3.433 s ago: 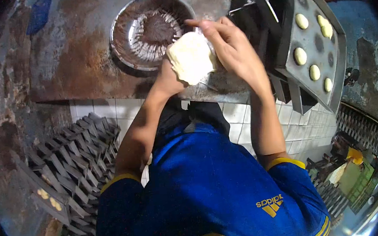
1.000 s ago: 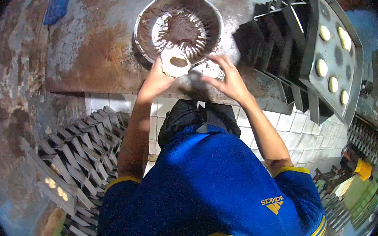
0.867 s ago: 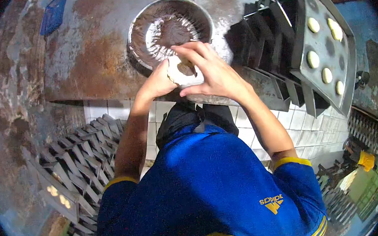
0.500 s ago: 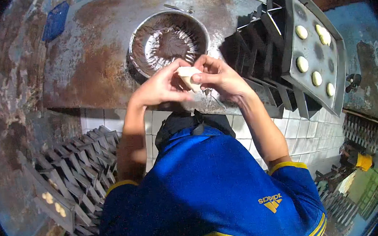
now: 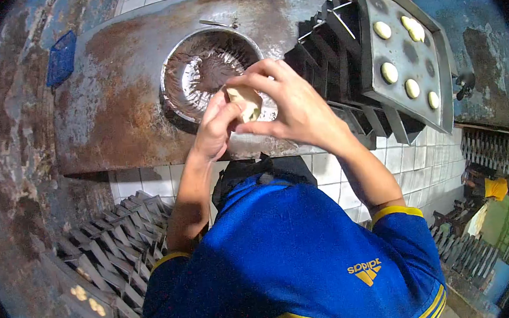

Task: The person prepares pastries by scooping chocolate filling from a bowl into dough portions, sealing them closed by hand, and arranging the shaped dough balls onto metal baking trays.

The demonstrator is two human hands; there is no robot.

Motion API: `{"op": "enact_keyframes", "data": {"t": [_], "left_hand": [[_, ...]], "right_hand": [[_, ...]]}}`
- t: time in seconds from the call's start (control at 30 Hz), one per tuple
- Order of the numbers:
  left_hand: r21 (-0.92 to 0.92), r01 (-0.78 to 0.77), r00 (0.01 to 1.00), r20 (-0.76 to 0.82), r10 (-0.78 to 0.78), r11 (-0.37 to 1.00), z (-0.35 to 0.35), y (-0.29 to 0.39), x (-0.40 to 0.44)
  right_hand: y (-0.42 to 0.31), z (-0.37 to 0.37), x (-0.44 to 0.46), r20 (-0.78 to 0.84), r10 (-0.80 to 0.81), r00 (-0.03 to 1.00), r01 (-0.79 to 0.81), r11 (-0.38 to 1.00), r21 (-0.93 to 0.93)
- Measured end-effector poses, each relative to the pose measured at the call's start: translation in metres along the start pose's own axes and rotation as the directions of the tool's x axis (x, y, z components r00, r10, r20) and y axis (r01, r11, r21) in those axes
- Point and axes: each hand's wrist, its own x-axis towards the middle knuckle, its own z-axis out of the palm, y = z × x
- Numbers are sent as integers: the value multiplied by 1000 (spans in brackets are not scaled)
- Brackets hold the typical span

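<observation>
Rust-stained metal tabletop (image 5: 117, 110) across the upper left and centre, white tiles (image 5: 332, 185) below it. Just above mid-frame there's a piece of pale dough (image 5: 248, 102) between the hands, overlapping the lower right edge of a steel bowl (image 5: 177, 93) smeared with brown filling (image 5: 219, 68). Left hand (image 5: 214, 129) is holding the dough, thumb pressed on it; right hand (image 5: 295, 104) curves around the other side, fingers and thumb in a wide C. Upper right, a tilted baking tray (image 5: 394, 48) has dough balls (image 5: 389, 72) on it (one's pretty lumpy). Thin utensil (image 5: 213, 23) past the bowl's far rim, maybe a knife, too small to tell.
</observation>
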Motion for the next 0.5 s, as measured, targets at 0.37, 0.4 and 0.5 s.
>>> {"op": "enact_keyframes", "data": {"t": [0.37,0.4,0.5], "left_hand": [[35,-50,997,63,47,998,7,4,1],[113,-108,994,-5,109,988,16,5,2],[118,-176,977,-98,188,977,31,8,5]], "right_hand": [[9,-7,-11,-178,205,962,-151,950,274],[9,-7,-12,-178,175,968,-124,956,265],[-11,-17,-12,-194,257,947,-171,911,375]]}}
